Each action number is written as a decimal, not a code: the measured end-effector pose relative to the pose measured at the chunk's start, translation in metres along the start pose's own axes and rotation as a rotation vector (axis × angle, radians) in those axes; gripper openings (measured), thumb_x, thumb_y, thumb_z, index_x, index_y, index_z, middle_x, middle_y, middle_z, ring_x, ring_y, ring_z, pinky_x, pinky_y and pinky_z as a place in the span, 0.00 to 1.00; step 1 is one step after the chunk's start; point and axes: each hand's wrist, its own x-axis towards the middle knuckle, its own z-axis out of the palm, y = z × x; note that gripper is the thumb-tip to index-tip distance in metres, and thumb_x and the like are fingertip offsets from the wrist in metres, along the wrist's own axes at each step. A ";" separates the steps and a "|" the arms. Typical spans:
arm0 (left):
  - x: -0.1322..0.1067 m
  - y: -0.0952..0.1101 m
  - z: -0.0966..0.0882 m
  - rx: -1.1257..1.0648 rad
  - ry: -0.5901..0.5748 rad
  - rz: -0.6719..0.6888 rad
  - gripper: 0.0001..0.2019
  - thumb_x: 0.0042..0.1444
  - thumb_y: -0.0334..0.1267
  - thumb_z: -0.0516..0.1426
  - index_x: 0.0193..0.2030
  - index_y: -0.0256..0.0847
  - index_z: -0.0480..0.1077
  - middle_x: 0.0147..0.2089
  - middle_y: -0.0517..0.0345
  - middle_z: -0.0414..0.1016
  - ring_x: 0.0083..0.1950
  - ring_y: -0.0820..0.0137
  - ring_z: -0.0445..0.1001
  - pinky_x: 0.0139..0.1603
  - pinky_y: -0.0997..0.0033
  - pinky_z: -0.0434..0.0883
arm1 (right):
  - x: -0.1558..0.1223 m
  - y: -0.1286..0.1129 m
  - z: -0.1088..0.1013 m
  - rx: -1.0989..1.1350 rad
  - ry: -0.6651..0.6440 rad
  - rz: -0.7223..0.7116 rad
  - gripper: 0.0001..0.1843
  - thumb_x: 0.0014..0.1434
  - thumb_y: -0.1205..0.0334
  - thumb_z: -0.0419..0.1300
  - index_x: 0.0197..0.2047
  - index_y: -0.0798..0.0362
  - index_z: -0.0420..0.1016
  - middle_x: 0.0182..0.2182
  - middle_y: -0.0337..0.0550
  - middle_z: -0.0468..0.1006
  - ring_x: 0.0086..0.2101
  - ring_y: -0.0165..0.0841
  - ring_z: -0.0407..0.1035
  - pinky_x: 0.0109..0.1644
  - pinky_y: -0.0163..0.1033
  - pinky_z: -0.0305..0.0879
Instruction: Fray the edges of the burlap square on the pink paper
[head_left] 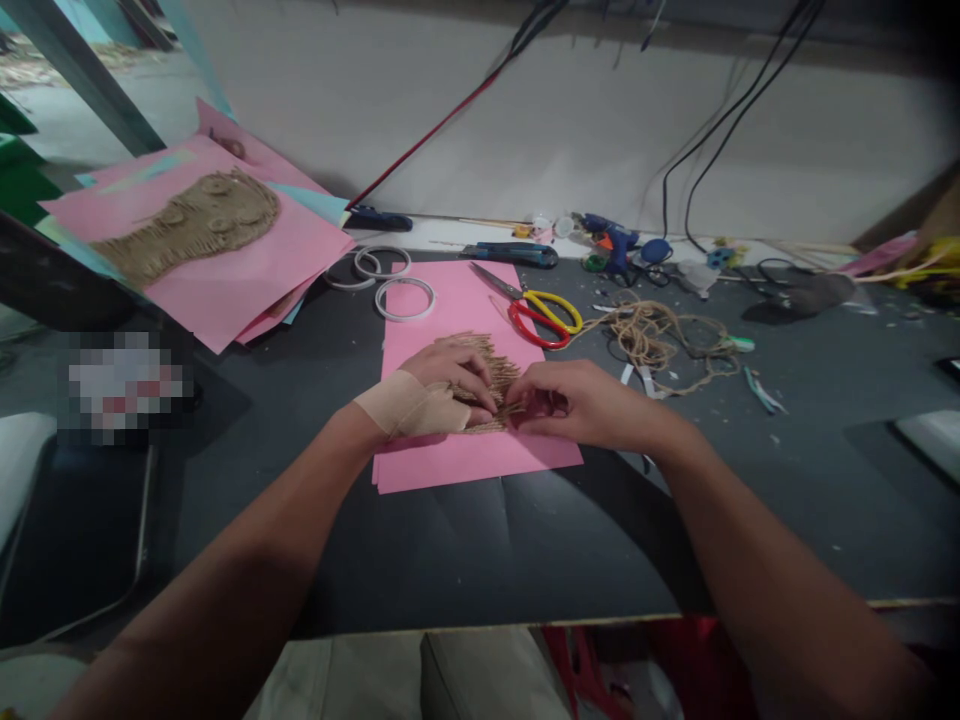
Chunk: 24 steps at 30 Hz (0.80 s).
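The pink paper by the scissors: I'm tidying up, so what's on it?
The pink paper has scissors at its top end and a frayed jute piece under the left hand and right hand, which hide most of that piece and the paper beneath.

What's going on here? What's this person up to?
A person is handling a fringed bunch of jute strands on a pink paper sheet. Their left hand, wrapped in a beige bandage, and right hand both touch the strands. Nearby on the dark table lie red-and-yellow scissors, loose twine, and a blue glue gun. A shaped jute piece rests on a stack of pink sheets.
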 end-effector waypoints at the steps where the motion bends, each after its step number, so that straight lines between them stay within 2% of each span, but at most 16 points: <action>1: 0.000 -0.001 0.001 0.001 0.005 0.001 0.03 0.57 0.39 0.67 0.35 0.47 0.85 0.42 0.53 0.83 0.49 0.61 0.80 0.72 0.43 0.65 | 0.001 0.000 0.001 0.000 0.009 -0.024 0.07 0.63 0.63 0.69 0.45 0.53 0.81 0.35 0.40 0.82 0.33 0.30 0.72 0.38 0.35 0.62; 3: 0.000 -0.003 0.002 -0.001 0.014 0.010 0.03 0.57 0.40 0.67 0.34 0.47 0.85 0.42 0.54 0.83 0.46 0.63 0.80 0.72 0.43 0.65 | 0.002 -0.001 0.003 -0.011 0.034 -0.059 0.05 0.64 0.62 0.68 0.43 0.52 0.82 0.34 0.39 0.82 0.32 0.29 0.71 0.37 0.35 0.61; 6: 0.000 -0.005 0.003 -0.006 0.026 0.022 0.04 0.57 0.40 0.68 0.34 0.46 0.84 0.41 0.54 0.83 0.44 0.64 0.80 0.71 0.45 0.66 | 0.000 -0.002 0.003 -0.037 0.043 -0.036 0.06 0.67 0.61 0.66 0.43 0.52 0.84 0.33 0.40 0.83 0.31 0.29 0.71 0.36 0.35 0.61; 10: 0.001 -0.005 0.003 -0.023 0.039 0.059 0.04 0.57 0.39 0.68 0.33 0.43 0.84 0.40 0.52 0.83 0.42 0.65 0.80 0.70 0.45 0.67 | -0.002 -0.003 0.001 -0.046 0.019 -0.039 0.06 0.68 0.61 0.64 0.43 0.51 0.84 0.37 0.42 0.85 0.35 0.31 0.75 0.40 0.36 0.64; 17: 0.001 -0.002 0.002 -0.042 0.025 -0.002 0.03 0.56 0.39 0.69 0.33 0.45 0.84 0.41 0.52 0.84 0.44 0.63 0.80 0.70 0.46 0.68 | -0.001 -0.007 0.003 -0.113 -0.012 0.034 0.05 0.65 0.66 0.63 0.43 0.52 0.82 0.34 0.41 0.84 0.33 0.31 0.73 0.38 0.35 0.63; 20: 0.001 0.000 0.002 -0.046 0.032 -0.014 0.03 0.56 0.39 0.68 0.33 0.45 0.84 0.41 0.52 0.84 0.45 0.63 0.80 0.72 0.45 0.66 | -0.001 -0.007 0.003 -0.126 -0.012 0.018 0.04 0.66 0.65 0.63 0.42 0.53 0.80 0.35 0.42 0.83 0.34 0.32 0.72 0.39 0.36 0.62; 24: 0.001 -0.002 0.002 -0.051 0.025 -0.004 0.04 0.56 0.41 0.69 0.33 0.46 0.84 0.40 0.53 0.84 0.45 0.63 0.80 0.71 0.45 0.67 | 0.000 -0.007 0.003 -0.135 0.002 0.002 0.07 0.68 0.61 0.61 0.41 0.52 0.80 0.36 0.44 0.83 0.36 0.34 0.72 0.41 0.38 0.62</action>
